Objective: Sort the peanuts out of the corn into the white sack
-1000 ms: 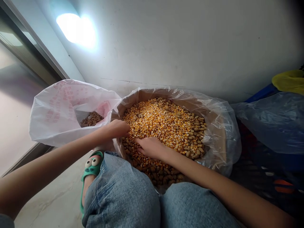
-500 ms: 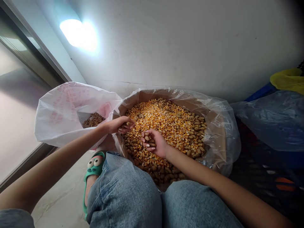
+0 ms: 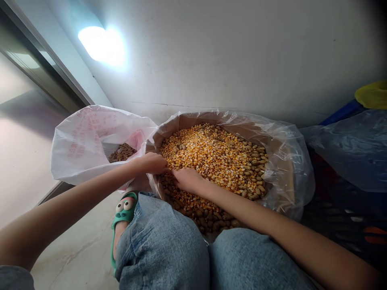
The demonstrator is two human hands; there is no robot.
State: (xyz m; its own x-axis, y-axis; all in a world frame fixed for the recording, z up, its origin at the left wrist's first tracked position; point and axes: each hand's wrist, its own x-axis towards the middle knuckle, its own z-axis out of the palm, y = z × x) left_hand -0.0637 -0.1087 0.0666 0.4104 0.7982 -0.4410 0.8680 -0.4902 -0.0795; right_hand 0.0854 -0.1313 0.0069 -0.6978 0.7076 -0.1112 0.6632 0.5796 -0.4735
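Both my hands meet low over the near left part of a big heap of yellow corn kernels (image 3: 208,155) mixed with peanuts in their shells (image 3: 254,169). My left hand (image 3: 153,162) is closed, its back turned up, just inside the left rim of the lined box. Its curled fingers hide the peanuts it was holding. My right hand (image 3: 188,179) is palm down with fingers bent, its fingertips close to or touching those of my left hand. What lies under the right fingers is hidden.
The heap fills a cardboard box lined with a clear plastic bag (image 3: 302,173). Left of it, an open white sack (image 3: 75,141) holds more peanuts (image 3: 122,153). A wall (image 3: 226,60) stands behind. A plastic-covered blue thing (image 3: 341,114) and a yellow cloth-like thing (image 3: 373,96) are at the right.
My right hand, which showed peanuts in its cupped palm, has turned over and moved left to my left hand. My left hand has turned palm down and sunk slightly, hiding its peanuts.
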